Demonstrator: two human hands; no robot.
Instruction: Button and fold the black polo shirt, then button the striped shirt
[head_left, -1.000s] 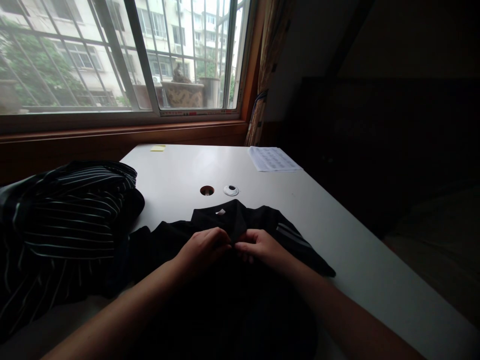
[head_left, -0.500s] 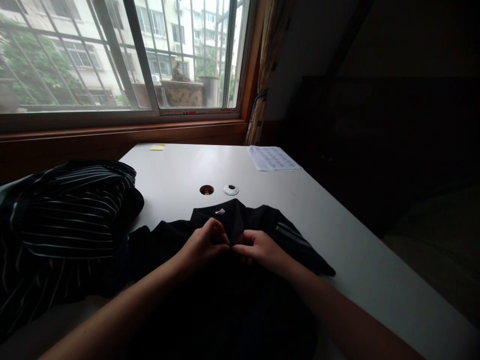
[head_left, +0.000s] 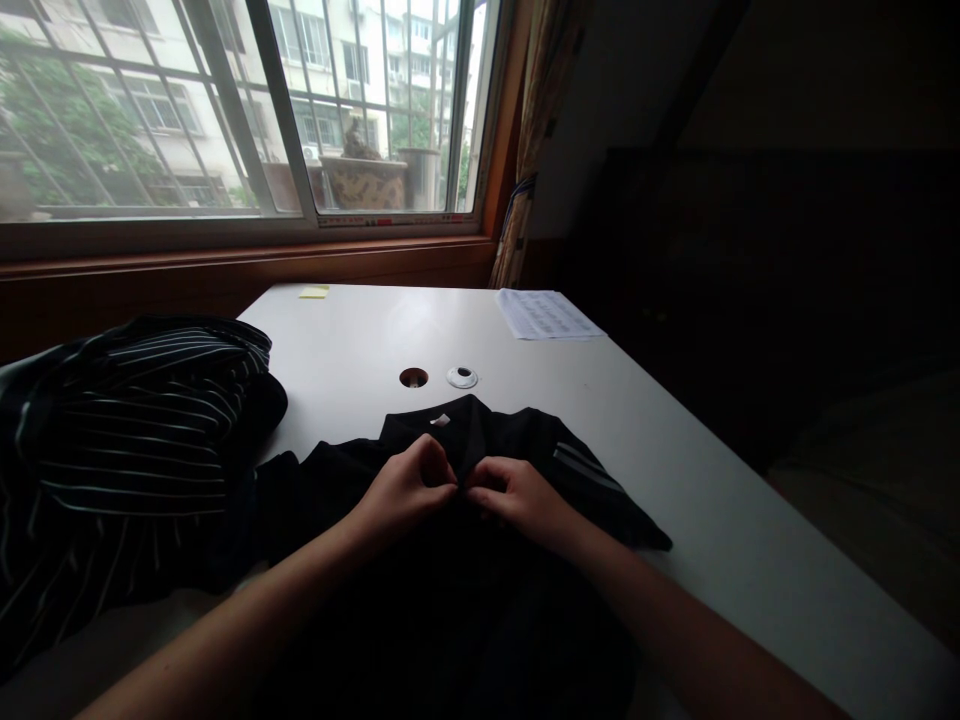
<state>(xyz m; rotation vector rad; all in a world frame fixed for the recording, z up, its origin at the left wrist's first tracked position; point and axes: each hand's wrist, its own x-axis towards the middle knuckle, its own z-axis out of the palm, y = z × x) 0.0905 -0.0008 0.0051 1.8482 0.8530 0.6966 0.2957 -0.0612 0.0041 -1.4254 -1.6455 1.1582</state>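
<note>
A black collared shirt (head_left: 450, 600) lies spread on the white table, its collar toward the window. Inside the collar is a small white label (head_left: 440, 421), and light stripes mark the sleeve at the right. My left hand (head_left: 412, 480) pinches the fabric at the front opening just below the collar, thumb against fingers. Close beside it, my right hand (head_left: 517, 495) pinches the other side of the same opening. The fingertips of both hands nearly meet. Any button between them is too dark and small to make out.
Dark striped clothes (head_left: 142, 420) are heaped at the left. The white table (head_left: 337, 340) has a round cable hole (head_left: 414, 378) with its white cover (head_left: 462, 377) alongside. Printed papers (head_left: 547, 314) and a yellow sticky note (head_left: 313, 292) lie at the far edge, below a barred window (head_left: 367, 110).
Both hands stay pinched at the collar opening, with only slight shifts of the fingers. The shirt keeps its place, and the whole view has tilted very slightly.
</note>
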